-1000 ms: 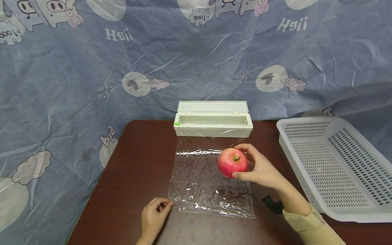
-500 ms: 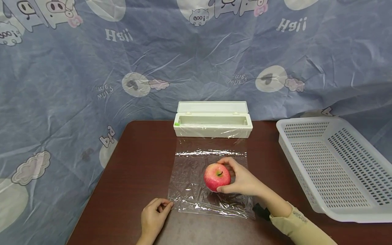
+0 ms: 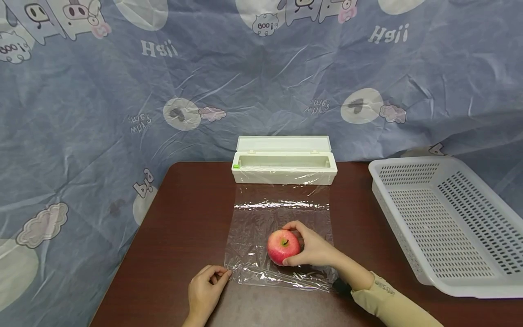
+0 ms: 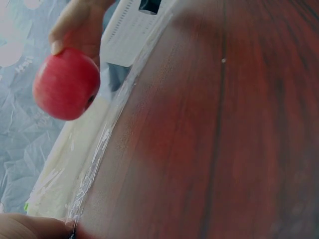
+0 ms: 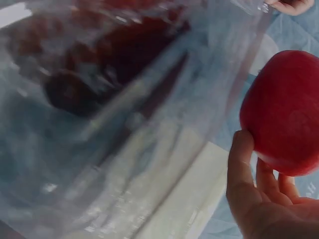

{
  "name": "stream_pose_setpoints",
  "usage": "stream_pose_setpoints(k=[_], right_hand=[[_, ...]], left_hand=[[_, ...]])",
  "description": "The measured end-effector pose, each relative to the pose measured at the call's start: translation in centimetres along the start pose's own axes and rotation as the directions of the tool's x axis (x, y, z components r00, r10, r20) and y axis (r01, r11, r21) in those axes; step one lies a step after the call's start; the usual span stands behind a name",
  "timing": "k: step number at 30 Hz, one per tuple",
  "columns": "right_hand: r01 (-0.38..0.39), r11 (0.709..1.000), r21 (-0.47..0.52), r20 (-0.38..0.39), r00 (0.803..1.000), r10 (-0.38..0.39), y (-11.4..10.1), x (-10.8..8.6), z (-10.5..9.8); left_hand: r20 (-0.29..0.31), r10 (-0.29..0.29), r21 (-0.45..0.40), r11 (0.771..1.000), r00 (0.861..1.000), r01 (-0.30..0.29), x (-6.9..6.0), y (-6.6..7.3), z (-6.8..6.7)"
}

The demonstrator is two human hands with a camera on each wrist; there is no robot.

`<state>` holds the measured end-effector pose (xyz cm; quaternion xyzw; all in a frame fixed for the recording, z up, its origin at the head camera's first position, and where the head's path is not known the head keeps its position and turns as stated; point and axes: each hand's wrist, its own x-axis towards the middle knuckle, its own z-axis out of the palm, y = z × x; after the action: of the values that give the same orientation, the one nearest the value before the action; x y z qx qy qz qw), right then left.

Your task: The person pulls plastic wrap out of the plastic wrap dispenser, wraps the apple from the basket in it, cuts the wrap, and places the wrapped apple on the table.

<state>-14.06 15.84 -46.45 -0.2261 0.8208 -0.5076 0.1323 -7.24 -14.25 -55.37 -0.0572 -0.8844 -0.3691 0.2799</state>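
A red apple [image 3: 279,252] is gripped between the thumb and fingers of my right hand [image 3: 312,249], stem upward. It is over the near half of a sheet of plastic wrap [image 3: 261,227]. In the left wrist view, a gap shows between the apple [image 4: 67,83] and the wrap's edge [image 4: 107,132]. My left hand [image 3: 205,290] pinches the sheet's near left corner between thumb and curled fingers, low at the table. The sheet runs back to a white wrap box [image 3: 283,176] with its lid raised. The right wrist view shows the apple [image 5: 286,114] against the fingertips.
A white perforated plastic basket [image 3: 426,272] stands on the right of the dark brown table [image 3: 175,227]. A small green piece [image 3: 236,166] sits at the box's left end. Behind the table hangs a blue printed cloth [image 3: 253,91].
My right hand has carried the apple left and toward me, from the sheet's right side to its near middle. My left hand has stayed at the corner.
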Motion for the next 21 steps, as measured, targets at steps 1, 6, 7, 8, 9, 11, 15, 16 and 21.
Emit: stream_pose_setpoints(k=[1, 6, 7, 8, 9, 11, 15, 16, 21], right_hand=[[-0.002, 1.000, 0.012, 0.004, 1.000, 0.002, 0.2, 0.0, 0.1], [-0.013, 0.997, 0.071, 0.017, 1.000, 0.012, 1.1, 0.0, 0.4], [-0.014, 0.997, 0.077, 0.019, 1.000, 0.013, 1.3, 0.0, 0.5], [-0.016, 0.997, 0.078, 0.019, 1.000, 0.014, 1.4, 0.0, 0.5], [-0.016, 0.997, 0.079, 0.019, 1.000, 0.015, 1.6, 0.0, 0.5], [-0.017, 0.996, 0.089, 0.022, 1.000, 0.016, 1.8, 0.0, 0.6], [-0.019, 0.993, 0.116, 0.022, 1.000, 0.017, 2.2, 0.1, 0.7], [-0.020, 0.993, 0.119, 0.023, 1.000, 0.017, 2.3, 0.2, 0.7], [-0.029, 0.996, 0.081, 0.027, 0.999, 0.027, 1.8, 0.2, 0.8]], left_hand=[[0.001, 0.000, 0.001, 1.000, 1.000, 0.000, 0.0, 0.0, 0.0], [0.002, -0.010, 0.002, 1.000, 1.000, 0.010, -0.1, -0.1, 0.1], [0.003, -0.012, 0.003, 1.000, 1.000, 0.012, -0.1, -0.1, 0.1], [0.003, -0.014, 0.003, 1.000, 1.000, 0.014, -0.1, -0.1, 0.1], [0.004, -0.015, 0.004, 1.000, 1.000, 0.015, -0.1, -0.1, 0.1], [0.005, -0.016, 0.003, 1.000, 1.000, 0.016, -0.1, -0.1, 0.1], [0.006, -0.014, -0.001, 1.000, 1.000, 0.014, 0.0, -0.1, 0.1], [0.005, -0.013, -0.002, 1.000, 1.000, 0.013, 0.0, -0.1, 0.1], [0.003, -0.008, -0.004, 1.000, 1.000, 0.008, 0.0, -0.1, 0.1]])
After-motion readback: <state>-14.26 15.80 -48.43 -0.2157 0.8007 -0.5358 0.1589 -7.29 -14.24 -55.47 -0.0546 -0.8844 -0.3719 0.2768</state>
